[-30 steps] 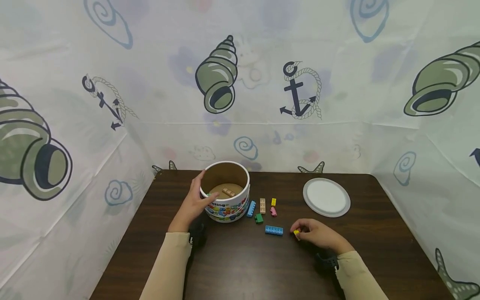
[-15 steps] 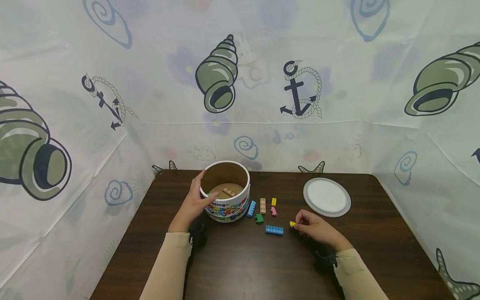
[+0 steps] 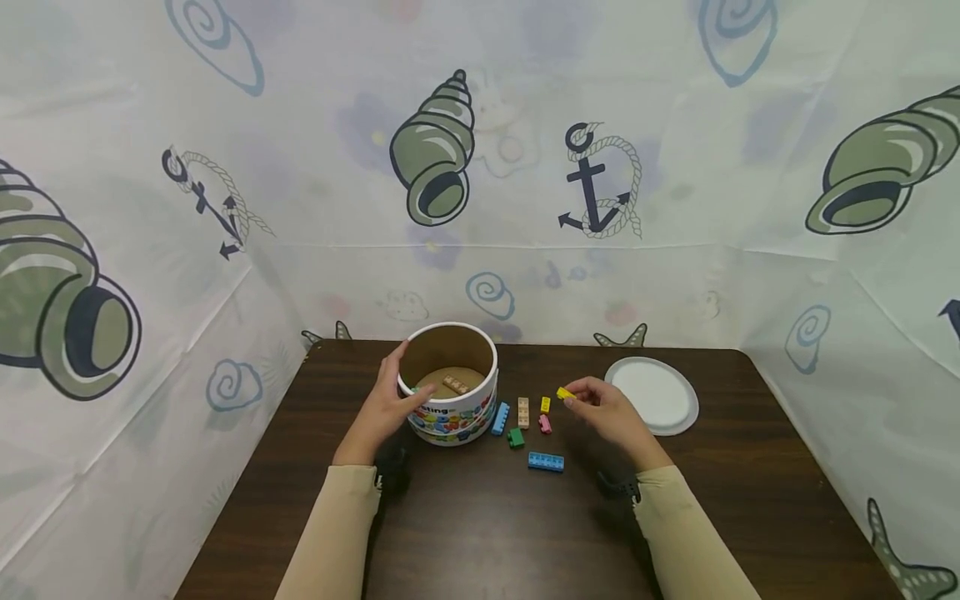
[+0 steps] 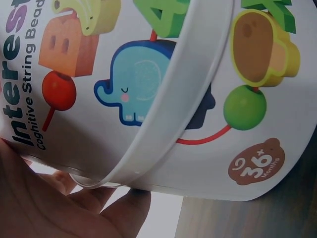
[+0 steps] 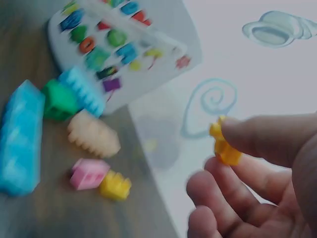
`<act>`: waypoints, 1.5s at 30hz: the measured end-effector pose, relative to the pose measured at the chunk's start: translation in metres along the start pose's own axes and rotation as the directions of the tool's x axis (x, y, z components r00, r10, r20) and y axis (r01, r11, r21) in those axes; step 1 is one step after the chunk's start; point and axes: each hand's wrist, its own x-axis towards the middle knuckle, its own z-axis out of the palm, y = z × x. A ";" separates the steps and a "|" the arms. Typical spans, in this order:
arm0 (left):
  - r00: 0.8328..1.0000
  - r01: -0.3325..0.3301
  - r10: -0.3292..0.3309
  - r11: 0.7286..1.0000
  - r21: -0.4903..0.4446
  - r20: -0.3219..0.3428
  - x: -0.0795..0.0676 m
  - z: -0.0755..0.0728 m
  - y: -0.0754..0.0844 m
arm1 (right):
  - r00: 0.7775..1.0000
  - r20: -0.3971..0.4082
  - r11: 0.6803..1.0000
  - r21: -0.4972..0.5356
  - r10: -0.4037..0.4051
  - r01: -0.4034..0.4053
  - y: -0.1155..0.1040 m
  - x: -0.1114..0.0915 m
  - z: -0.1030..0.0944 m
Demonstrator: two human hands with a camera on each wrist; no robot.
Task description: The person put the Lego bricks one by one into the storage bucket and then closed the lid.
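At the table's far left-centre stands a white round bucket with colourful prints and a white handle. My left hand grips its rim on the left, thumb over the edge. A tan building block lies inside. My right hand pinches a yellow building block between thumb and fingers, raised above the table. To its left lie another yellow block, a pink block, a tan block, a green block and two blue blocks, one long, one beside the bucket.
A white round lid lies behind and to the right of my right hand. The dark wooden table is bordered at the back and sides by a white curtain printed with shells and anchors.
My right hand has lifted the yellow block and carried it away from me and to the left, past the long blue block. The left hand stays on the bucket's rim.
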 end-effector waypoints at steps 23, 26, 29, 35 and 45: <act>1.000 0.015 -0.015 1.000 -0.013 0.013 0.003 0.000 0.005 | 0.967 -0.186 0.923 0.312 -0.172 0.224 -0.104 0.066 0.070; 1.000 0.016 -0.016 1.000 -0.007 0.012 0.002 -0.001 0.003 | 0.967 -0.169 0.917 0.321 -0.192 0.238 -0.114 0.073 0.083; 1.000 0.020 -0.020 1.000 0.005 0.006 0.000 -0.003 0.001 | 0.965 -0.153 0.912 0.325 -0.212 0.252 -0.124 0.078 0.098; 1.000 0.020 -0.020 1.000 0.012 0.000 -0.001 -0.003 0.000 | 0.968 -0.097 0.918 0.306 -0.232 0.251 -0.135 0.087 0.121; 1.000 0.009 -0.009 1.000 0.012 0.008 0.002 0.000 -0.001 | 0.962 -0.029 0.923 0.277 -0.270 0.268 -0.122 0.104 0.139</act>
